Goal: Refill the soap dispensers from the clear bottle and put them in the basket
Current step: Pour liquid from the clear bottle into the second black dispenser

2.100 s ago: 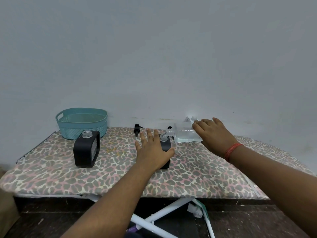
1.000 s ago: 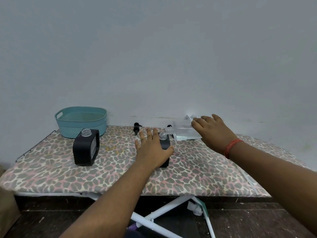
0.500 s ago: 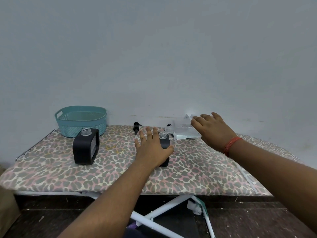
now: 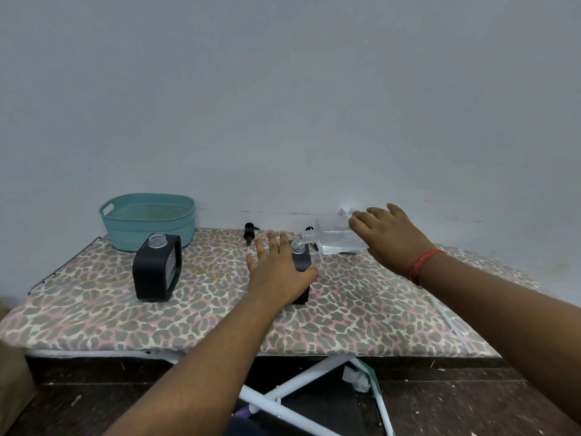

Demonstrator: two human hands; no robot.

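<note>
Meanwhile, soap ran into a dispenser on the ironing board (image 4: pixel 361 313).
Left hand (image 4: pixel 278 273) gripped the black dispenser (image 4: pixel 302 265); right hand (image 4: pixel 388 236) held the tipped clear bottle (image 4: pixel 334 239), seemingly spout-to-mouth. Second dispenser (image 4: pixel 155 272) stood open near the basket (image 4: pixel 147 220).

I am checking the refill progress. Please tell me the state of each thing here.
Left dispenser: upright, uncapped, untouched.
Right dispenser: upright, uncapped, steadied by left hand.
Clear bottle: tipped, spout at right dispenser's neck, held by right hand.
Pump head: lying on the board.
Basket: no dispenser inside.
</note>
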